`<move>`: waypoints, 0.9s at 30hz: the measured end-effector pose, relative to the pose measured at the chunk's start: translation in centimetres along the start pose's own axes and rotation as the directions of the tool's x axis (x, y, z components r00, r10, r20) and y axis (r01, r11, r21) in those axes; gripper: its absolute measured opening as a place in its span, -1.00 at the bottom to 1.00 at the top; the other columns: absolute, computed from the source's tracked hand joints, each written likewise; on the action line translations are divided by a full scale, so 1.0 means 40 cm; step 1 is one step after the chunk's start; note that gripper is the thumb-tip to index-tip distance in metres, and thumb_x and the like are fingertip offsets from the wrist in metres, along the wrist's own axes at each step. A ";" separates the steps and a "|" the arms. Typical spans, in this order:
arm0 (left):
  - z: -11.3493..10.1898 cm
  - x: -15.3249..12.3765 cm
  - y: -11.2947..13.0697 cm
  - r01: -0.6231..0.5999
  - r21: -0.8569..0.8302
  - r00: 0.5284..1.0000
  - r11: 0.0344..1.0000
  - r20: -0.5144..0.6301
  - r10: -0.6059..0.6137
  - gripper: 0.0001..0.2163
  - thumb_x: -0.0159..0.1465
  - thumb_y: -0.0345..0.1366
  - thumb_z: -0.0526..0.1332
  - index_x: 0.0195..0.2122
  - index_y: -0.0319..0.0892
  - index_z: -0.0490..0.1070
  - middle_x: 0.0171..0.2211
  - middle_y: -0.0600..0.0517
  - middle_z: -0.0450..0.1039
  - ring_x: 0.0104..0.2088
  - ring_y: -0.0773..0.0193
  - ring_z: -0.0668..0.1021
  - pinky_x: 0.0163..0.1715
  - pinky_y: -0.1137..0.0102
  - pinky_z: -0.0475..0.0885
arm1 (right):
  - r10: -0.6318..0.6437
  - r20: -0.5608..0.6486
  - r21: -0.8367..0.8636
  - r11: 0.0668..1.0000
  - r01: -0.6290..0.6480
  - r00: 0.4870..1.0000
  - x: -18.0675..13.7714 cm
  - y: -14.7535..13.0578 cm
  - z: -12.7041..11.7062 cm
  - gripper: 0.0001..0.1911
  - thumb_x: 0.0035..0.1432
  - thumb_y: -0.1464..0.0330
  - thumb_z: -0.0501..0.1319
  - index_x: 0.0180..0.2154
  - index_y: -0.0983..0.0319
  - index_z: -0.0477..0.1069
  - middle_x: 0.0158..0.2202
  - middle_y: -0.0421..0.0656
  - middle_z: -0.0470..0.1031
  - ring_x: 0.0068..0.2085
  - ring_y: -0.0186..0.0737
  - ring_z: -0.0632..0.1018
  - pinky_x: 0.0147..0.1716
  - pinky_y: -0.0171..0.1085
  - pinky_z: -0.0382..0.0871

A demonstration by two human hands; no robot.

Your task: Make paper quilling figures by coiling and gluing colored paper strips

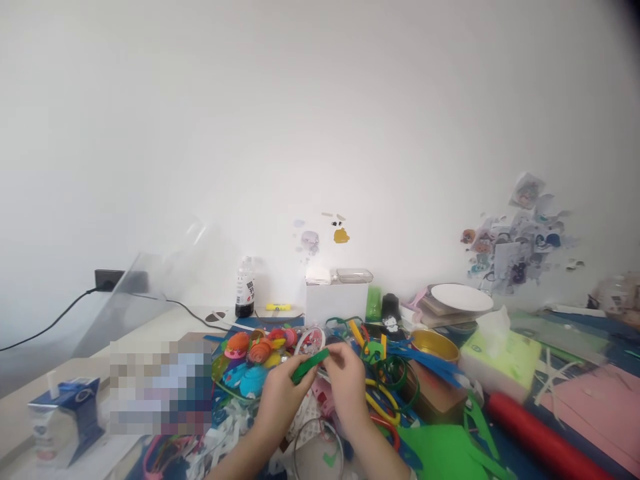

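Observation:
A narrow green strip [310, 365] is stretched between my two hands above the middle of the cluttered table. My left hand [281, 389] grips its lower left end. The fingertips of my right hand [347, 375] pinch its upper right end. Beneath my wrists lies a thin round hoop [319, 448] over a pale surface with a green scrap. Left of my left hand sit orange and blue craft pieces [253, 380]. Green rings [393, 375] and a yellow ring [383, 403] lie beside my right hand. The strip's material is hard to make out.
Green sheet material [440, 450], a red roll [545, 437] and a tissue pack [505, 357] occupy the right side. A gold bowl-like ring [435, 345] is behind. A bottle [245, 288] and white box [335, 303] stand against the wall. White scraps [233, 430] lie at the left.

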State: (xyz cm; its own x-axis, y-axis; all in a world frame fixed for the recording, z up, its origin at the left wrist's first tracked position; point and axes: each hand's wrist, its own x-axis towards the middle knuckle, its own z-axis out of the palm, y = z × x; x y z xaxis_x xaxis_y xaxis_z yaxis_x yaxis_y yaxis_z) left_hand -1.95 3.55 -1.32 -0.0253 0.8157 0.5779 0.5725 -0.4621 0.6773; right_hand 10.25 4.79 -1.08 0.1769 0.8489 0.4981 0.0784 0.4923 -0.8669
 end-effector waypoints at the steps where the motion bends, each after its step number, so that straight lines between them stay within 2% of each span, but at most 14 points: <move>1: 0.002 0.001 -0.004 -0.005 0.006 1.000 1.000 -0.002 0.005 -0.81 0.09 -0.22 0.14 -0.35 -0.12 0.50 -0.37 0.01 0.57 -0.35 0.13 0.56 -0.37 0.38 0.40 | -0.001 0.001 -0.004 1.000 0.001 1.000 0.003 0.004 0.000 -0.92 -0.06 0.40 0.12 -0.48 0.27 0.36 -0.48 -0.13 0.45 -0.40 -0.16 0.48 -0.39 -0.26 0.36; 5: 0.004 0.006 -0.004 0.014 -0.007 1.000 1.000 0.002 -0.014 -0.80 0.07 -0.20 0.16 -0.35 -0.14 0.50 -0.37 0.00 0.57 -0.36 0.12 0.56 -0.35 0.36 0.42 | -0.015 0.018 -0.038 0.999 0.015 1.000 0.010 0.013 -0.003 -0.91 -0.04 0.44 0.07 -0.45 0.25 0.33 -0.46 -0.15 0.42 -0.39 -0.19 0.46 -0.39 -0.28 0.35; 12: -0.004 0.015 0.026 0.249 -0.164 0.968 0.955 0.037 -0.246 -0.70 0.03 -0.13 0.18 -0.33 -0.25 0.46 -0.44 -0.05 0.56 -0.64 0.23 0.50 -0.63 0.40 0.39 | -0.142 0.005 -0.162 0.977 0.141 0.990 0.003 0.005 -0.001 -0.88 0.10 0.37 0.05 -0.46 0.21 0.29 -0.45 -0.20 0.34 -0.38 -0.24 0.39 -0.37 -0.32 0.27; 16: -0.009 0.020 0.038 0.361 -0.271 0.932 0.892 0.058 -0.359 -0.72 0.01 -0.13 0.20 -0.37 -0.25 0.44 -0.59 0.03 0.50 -0.70 0.27 0.47 -0.71 0.43 0.34 | -0.255 0.044 -0.120 0.959 0.258 0.966 -0.002 0.008 0.008 -0.88 0.11 0.39 0.05 -0.47 0.20 0.27 -0.43 -0.21 0.32 -0.36 -0.26 0.39 -0.33 -0.32 0.28; 22: -0.019 0.020 0.062 0.452 -0.378 0.886 0.808 0.086 -0.455 -0.71 -0.02 -0.15 0.22 -0.35 -0.26 0.41 -0.66 0.08 0.44 -0.71 0.29 0.45 -0.69 0.43 0.34 | -0.142 0.019 -0.018 0.990 0.143 0.990 0.005 0.006 -0.001 -0.89 0.09 0.35 0.09 -0.41 0.22 0.34 -0.42 -0.16 0.42 -0.37 -0.22 0.45 -0.37 -0.30 0.33; 25: -0.023 0.020 0.063 0.445 -0.351 0.891 0.824 0.079 -0.447 -0.68 -0.01 -0.13 0.20 -0.33 -0.28 0.42 -0.65 0.06 0.45 -0.71 0.27 0.45 -0.69 0.40 0.33 | -0.126 0.032 0.016 0.992 0.125 0.992 0.008 0.005 -0.002 -0.91 0.06 0.37 0.11 -0.43 0.23 0.35 -0.43 -0.16 0.43 -0.38 -0.22 0.46 -0.38 -0.31 0.34; 27: -0.025 0.022 0.057 0.415 -0.309 0.905 0.856 0.039 -0.425 -0.67 -0.02 -0.11 0.20 -0.34 -0.29 0.44 -0.55 -0.02 0.51 -0.62 0.20 0.51 -0.61 0.36 0.37 | -0.113 0.040 0.021 0.993 0.112 0.993 0.009 0.010 0.002 -0.96 0.01 0.41 0.13 -0.42 0.23 0.34 -0.44 -0.18 0.42 -0.40 -0.24 0.46 -0.39 -0.31 0.34</move>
State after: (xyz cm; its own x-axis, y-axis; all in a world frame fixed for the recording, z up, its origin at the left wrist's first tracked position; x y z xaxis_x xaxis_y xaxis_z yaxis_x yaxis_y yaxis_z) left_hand -1.48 2.86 1.20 -0.2336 0.9477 0.2173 0.2257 -0.1645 0.9602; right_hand 10.28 5.30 -1.26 0.1273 0.7949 0.5932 0.0776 0.5883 -0.8049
